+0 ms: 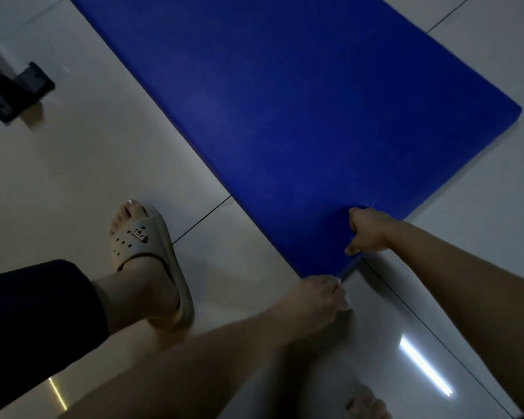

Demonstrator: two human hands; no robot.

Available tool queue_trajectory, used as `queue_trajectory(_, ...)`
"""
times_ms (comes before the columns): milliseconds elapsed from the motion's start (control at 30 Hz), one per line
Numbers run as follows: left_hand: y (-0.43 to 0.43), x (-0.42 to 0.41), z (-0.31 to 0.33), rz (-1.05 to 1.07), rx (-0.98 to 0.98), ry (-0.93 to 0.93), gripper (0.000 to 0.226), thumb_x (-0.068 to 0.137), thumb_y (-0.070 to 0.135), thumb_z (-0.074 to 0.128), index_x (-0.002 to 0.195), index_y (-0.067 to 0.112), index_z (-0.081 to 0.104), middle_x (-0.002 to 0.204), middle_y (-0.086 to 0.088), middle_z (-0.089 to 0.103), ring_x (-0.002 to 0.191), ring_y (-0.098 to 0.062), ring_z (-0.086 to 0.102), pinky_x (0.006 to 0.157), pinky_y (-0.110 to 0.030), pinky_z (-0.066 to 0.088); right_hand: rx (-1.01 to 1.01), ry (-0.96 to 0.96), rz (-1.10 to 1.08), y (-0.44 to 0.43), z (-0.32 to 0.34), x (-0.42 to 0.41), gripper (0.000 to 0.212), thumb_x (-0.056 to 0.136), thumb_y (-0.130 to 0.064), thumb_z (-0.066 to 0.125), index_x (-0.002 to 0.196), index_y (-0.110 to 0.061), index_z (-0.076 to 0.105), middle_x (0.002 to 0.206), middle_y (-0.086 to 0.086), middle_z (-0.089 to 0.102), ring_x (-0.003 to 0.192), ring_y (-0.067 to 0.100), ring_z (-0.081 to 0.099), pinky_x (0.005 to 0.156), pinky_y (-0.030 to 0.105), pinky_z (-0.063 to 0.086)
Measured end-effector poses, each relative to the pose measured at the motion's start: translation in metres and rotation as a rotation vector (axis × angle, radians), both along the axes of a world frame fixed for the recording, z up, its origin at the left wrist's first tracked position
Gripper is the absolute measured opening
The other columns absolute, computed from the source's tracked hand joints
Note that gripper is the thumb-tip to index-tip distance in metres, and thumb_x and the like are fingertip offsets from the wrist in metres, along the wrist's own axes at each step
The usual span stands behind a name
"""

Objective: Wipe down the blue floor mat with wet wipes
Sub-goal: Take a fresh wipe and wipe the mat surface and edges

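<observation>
Blue mat [285,101] on glossy floor tiles [73,176]

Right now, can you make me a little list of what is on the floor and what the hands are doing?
mat: blue mat lies on the tiled floor
right hand: right hand grips the mat's near edge
left hand: left hand holds the mat's near corner
foot: beige slipper beside the mat, not on it
wet wipes: none in view

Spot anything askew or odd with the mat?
The blue floor mat lies skewed to the tile joints; its near edge puckers where the right hand grips it. The left hand pinches the corner.
</observation>
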State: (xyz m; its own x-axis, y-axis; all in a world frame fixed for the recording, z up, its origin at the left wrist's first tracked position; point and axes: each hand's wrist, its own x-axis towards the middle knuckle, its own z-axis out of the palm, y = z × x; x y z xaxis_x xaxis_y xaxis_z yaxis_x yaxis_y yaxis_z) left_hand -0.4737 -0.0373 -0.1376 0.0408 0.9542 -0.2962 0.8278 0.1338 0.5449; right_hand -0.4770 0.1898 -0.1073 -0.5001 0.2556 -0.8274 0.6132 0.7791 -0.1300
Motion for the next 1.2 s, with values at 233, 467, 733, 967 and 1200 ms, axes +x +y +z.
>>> queue_trajectory(233,-0.003,-0.137,0.016,0.278,0.0,0.162,0.026,0.1,0.045,0.054,0.111,0.022,0.058,0.108,0.003,0.056,0.098,-0.014,0.054,0.091,-0.032,0.045,-0.009,-0.035,0.031,0.002,-0.002,-0.002,0.048,0.079,-0.037,0.084,0.104,-0.016,0.049,0.098,0.004,0.054,0.086,0.018,0.053,0.065,0.029,0.045)
queue_trajectory(467,0.01,-0.161,0.003,0.918,-0.058,0.211,0.022,0.103,0.04,0.05,0.101,0.018,0.057,0.098,0.0,0.06,0.086,-0.017,0.059,0.079,-0.034,0.052,0.001,-0.001,0.033,0.0,-0.001,-0.002,0.047,0.079,-0.036,0.085,0.103,-0.015,0.051,0.094,0.002,0.055,0.084,0.017,0.053,0.062,0.027,0.044)
queue_trajectory(733,0.014,0.012,0.017,0.312,-0.129,-0.152,0.02,0.103,0.031,0.049,0.115,0.018,0.06,0.114,-0.003,0.059,0.103,-0.018,0.057,0.098,-0.041,0.05,0.018,0.008,0.029,-0.001,-0.001,0.0,0.048,0.078,-0.035,0.085,0.103,-0.016,0.049,0.097,0.003,0.054,0.088,0.019,0.054,0.064,0.029,0.043)
queue_trajectory(967,0.023,-0.011,0.021,1.119,-0.128,-0.453,0.014,0.097,0.033,0.061,0.086,0.026,0.055,0.079,0.008,0.059,0.069,-0.002,0.056,0.064,-0.023,0.047,0.022,-0.002,0.009,-0.003,-0.001,-0.002,0.047,0.078,-0.032,0.085,0.104,-0.015,0.05,0.103,0.006,0.056,0.09,0.021,0.056,0.073,0.033,0.051)
queue_trajectory(1200,0.055,-0.096,0.023,1.292,-0.447,-0.726,0.011,0.086,0.003,0.073,0.081,0.004,0.064,0.087,-0.016,0.071,0.086,-0.031,0.072,0.076,-0.041,0.063,-0.093,0.182,-0.377,-0.042,0.016,0.009,0.026,0.092,-0.021,0.06,0.116,-0.014,0.055,0.127,0.014,0.056,0.098,0.025,0.059,0.081,0.035,0.052)
